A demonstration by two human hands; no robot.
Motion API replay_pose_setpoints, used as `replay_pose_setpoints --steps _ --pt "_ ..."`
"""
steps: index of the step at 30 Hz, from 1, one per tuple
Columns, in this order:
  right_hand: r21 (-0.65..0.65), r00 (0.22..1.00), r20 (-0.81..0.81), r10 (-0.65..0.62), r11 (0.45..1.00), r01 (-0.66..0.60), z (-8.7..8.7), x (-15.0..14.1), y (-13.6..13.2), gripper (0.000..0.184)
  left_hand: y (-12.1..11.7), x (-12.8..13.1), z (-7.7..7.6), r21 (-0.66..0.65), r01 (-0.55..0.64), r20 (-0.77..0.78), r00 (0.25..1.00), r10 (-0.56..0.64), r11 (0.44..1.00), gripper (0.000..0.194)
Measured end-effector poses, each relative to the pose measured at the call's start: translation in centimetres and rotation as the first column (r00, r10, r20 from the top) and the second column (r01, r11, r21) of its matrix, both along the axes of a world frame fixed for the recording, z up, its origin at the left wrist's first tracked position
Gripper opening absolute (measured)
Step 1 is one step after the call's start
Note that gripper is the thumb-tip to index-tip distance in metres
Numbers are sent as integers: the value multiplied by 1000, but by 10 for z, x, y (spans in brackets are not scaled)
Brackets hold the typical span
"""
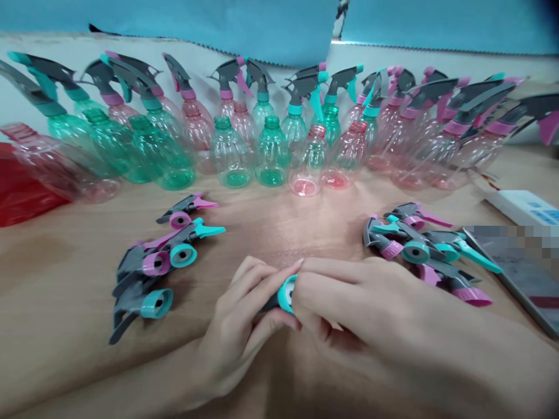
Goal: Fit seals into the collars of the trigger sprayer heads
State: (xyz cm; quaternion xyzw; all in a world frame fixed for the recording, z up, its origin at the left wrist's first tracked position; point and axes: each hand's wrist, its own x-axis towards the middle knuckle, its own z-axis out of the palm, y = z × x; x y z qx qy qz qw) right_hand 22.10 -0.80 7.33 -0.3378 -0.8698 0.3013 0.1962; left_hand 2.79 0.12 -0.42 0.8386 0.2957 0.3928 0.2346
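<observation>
toward the near edge of the table (279,224), a turquoise-collared spray head (283,298) is gripped by the left hand (243,317); the right hand (360,294) is curled against it, grip hidden. rightward, blue print (540,205) on a white box (515,205) is blurred.

Spray bottles (271,152) stand along the back of the table (279,227). Trigger sprayers (156,263) lie before them, left and right.

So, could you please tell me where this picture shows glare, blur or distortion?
Head view: bright glints on the clear bottles; head view: right hand soft, lacking fine detail; head view: bottles near the side edges look stretched; head view: blocky pixels over part of the flat device.
</observation>
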Motion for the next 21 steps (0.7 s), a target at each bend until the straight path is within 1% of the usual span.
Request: replay_pose_setpoints --steps 3,4,6,8,10,12,13,16,17,19,21 --pt "60 1000 13 16 998 -16 -2 0 2 29 0 0 -1 1 -2 -11 1000 2 1000 38" --pt "76 999 49 -10 997 6 -3 0 3 28 1 0 -2 -5 -1 -15 1000 1 1000 37" --pt "151 999 54 -2 988 -6 -5 -1 3 25 1 0 -3 -21 0 -23 1000 0 1000 36" --pt "235 996 76 -44 972 25 -7 -4 2 20 1 0 -3 -32 -5 -25 1000 4 999 34" --pt "353 983 105 -152 930 106 -9 -8 -2 18 1 0 -4 -41 -5 -24 1000 4 999 31" --pt "476 961 116 -251 863 168 -10 -13 -8 18 1 0 -5 -37 8 -13 1000 -9 999 31" --pt "517 956 114 -269 838 174 -11 -14 -12 18 1 0 -6 -31 18 -4 1000 -18 999 32" --pt "590 960 123 -252 796 133 -14 -18 -24 21 0 0 -8 -22 37 14 999 -37 999 34" --pt "612 958 125 -257 780 129 -16 -18 -27 22 -1 0 -8 -31 28 17 999 -27 999 33" --pt "652 948 117 -295 743 151 -21 -19 -32 24 -2 1 -8 -44 16 22 1000 -15 999 32" --pt "677 941 112 -320 717 163 -25 -19 -35 26 -2 1 -9 -61 7 19 1000 -6 998 33"
